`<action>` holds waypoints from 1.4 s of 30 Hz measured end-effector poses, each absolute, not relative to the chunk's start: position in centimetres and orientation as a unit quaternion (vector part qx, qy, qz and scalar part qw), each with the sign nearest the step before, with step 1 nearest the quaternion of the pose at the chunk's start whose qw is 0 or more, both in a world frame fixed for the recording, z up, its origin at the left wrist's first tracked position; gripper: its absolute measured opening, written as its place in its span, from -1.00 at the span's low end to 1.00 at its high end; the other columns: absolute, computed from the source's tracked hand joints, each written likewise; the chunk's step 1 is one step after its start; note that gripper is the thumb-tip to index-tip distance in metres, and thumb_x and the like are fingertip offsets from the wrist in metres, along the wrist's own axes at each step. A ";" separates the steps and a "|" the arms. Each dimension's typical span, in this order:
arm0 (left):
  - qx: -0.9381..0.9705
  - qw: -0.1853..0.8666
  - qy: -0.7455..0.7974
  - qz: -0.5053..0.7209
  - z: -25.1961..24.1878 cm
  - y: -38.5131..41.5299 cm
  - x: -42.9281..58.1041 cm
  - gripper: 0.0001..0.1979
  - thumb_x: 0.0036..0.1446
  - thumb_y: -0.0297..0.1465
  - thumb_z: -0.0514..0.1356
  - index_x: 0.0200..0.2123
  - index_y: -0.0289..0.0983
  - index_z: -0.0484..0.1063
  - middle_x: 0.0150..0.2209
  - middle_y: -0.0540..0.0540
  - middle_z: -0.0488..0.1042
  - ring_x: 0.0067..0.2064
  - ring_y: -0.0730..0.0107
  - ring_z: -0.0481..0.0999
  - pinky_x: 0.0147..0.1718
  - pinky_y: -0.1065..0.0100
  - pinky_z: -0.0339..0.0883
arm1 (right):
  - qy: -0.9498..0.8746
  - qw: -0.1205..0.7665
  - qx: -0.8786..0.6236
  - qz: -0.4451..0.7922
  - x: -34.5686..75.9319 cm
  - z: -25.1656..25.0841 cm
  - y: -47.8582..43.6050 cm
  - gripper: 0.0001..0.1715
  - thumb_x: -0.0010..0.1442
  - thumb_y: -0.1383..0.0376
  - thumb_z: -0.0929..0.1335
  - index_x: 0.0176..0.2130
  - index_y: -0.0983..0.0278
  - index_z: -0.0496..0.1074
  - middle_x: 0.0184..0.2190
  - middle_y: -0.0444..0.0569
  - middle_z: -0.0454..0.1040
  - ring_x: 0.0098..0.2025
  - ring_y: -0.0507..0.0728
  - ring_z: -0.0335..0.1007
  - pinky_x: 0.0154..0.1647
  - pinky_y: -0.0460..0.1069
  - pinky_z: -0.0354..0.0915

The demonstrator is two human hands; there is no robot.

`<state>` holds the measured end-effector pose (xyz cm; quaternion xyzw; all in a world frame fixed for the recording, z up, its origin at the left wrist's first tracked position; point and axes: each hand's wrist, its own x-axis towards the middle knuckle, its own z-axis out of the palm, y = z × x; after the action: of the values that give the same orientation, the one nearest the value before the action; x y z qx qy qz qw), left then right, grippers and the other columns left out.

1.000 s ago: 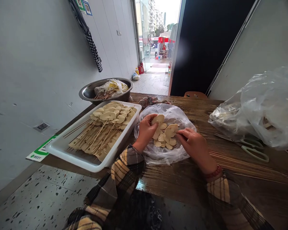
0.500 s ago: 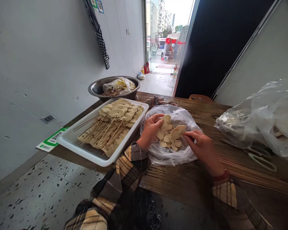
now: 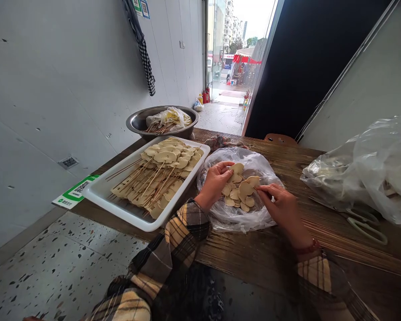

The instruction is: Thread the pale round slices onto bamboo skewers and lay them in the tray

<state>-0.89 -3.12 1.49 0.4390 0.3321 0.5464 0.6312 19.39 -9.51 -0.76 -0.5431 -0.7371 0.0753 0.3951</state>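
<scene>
Over a clear plastic bag (image 3: 217, 223) of loose pale round slices (image 3: 235, 195), both hands work close together. My left hand (image 3: 215, 183) pinches one pale slice (image 3: 237, 169) between thumb and fingers. With fingertips closed, my right hand (image 3: 282, 207) grips the end of a skewer carrying pale slices (image 3: 250, 185). Part of a thin stick shows between the two hands; the rest of it is hidden by slices and fingers. Left of the bag, a white tray (image 3: 120, 217) holds a pile of finished-looking skewers of the same slices (image 3: 165, 157), their sticks pointing toward me.
Behind the tray stands a metal basin (image 3: 132, 125) with bagged skewers. A crumpled cloth (image 3: 220, 141) lies behind the bag. To the right are scissors (image 3: 367, 229), thin bare sticks (image 3: 334, 238) and another plastic bag (image 3: 370, 165). A green-and-white card (image 3: 75, 191) lies at the table's left corner.
The whole view has shifted slightly. My hands stay over the bag in nearly the same pose, still holding the slice and the skewer.
</scene>
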 end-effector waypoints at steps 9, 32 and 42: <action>0.468 0.591 0.371 0.542 1.5 -3.3 -0.8 -0.78 -0.04 -0.46 0.26 -0.24 -0.32 0.48 -0.33 -0.07 0.55 -0.35 0.45 0.49 -0.36 0.45 0.32 | -0.737 0.386 -0.553 0.047 19.3 -0.8 -9.5 -0.67 0.32 0.10 0.28 -0.20 0.17 0.57 -0.23 -0.01 0.59 -0.25 0.17 0.51 -0.22 0.05 0.37; 0.522 0.553 0.379 0.528 0.5 -2.8 -0.5 -0.69 -0.08 -0.40 0.27 -0.20 -0.31 0.45 -0.48 0.03 0.48 -0.46 0.51 0.41 -0.47 0.49 0.21 | -0.737 0.391 -0.548 0.056 18.7 -0.7 -9.6 -0.74 0.31 0.19 0.29 -0.21 0.21 0.55 -0.27 -0.03 0.57 -0.25 0.17 0.50 -0.20 0.04 0.32; 0.489 0.630 0.350 0.491 0.7 -3.2 -0.5 -0.50 -0.06 -0.32 0.37 -0.02 -0.30 0.42 -0.35 -0.06 0.54 -0.39 0.45 0.47 -0.41 0.46 0.31 | -0.712 0.450 -0.526 0.116 18.4 -0.6 -9.4 -0.77 0.27 0.19 0.33 -0.25 0.22 0.57 -0.31 -0.03 0.58 -0.25 0.17 0.50 -0.20 0.06 0.35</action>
<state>-0.51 -3.23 0.66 0.4895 0.3497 0.4907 0.6304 18.43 -9.44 -0.59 -0.5257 -0.7125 0.1161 0.4501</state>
